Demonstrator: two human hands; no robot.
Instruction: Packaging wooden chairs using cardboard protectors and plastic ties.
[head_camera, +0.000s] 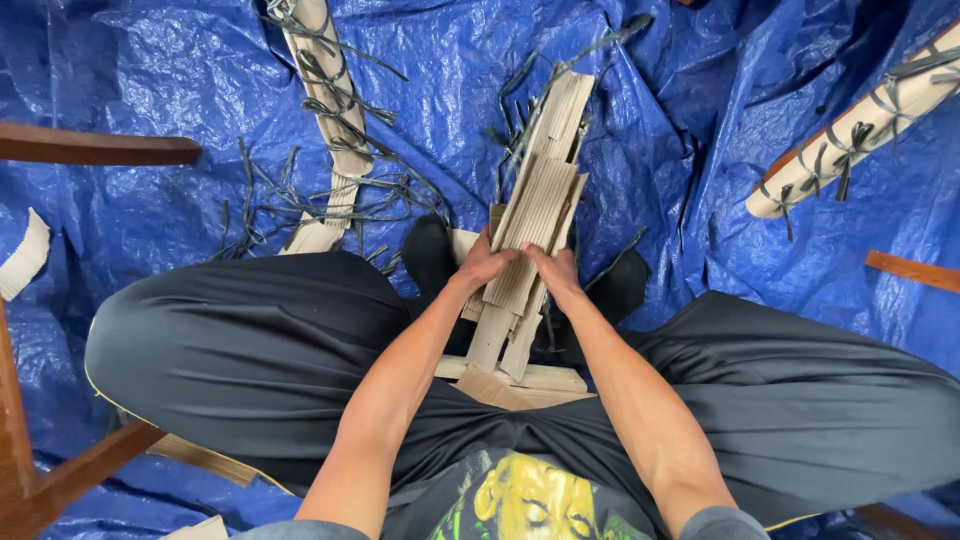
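A person sits cross-legged in black trousers (250, 350) on a blue tarp (150, 210), seen from above. Between the knees lie a few flat cardboard pieces (510, 385). Just beyond them both bare hands meet on a long stack of corrugated cardboard strips (540, 200) that runs away from the body: the left hand (484, 263) grips its left edge and the right hand (556, 272) grips its right edge, fingers curled around it. Dark cords (520, 110) hang off the stack's far end. Farther left lies another cardboard bundle (330, 120) laced with loose cords. At far right lies a tied bundle (860, 125). Wooden chair legs (95, 148) stand at the left.
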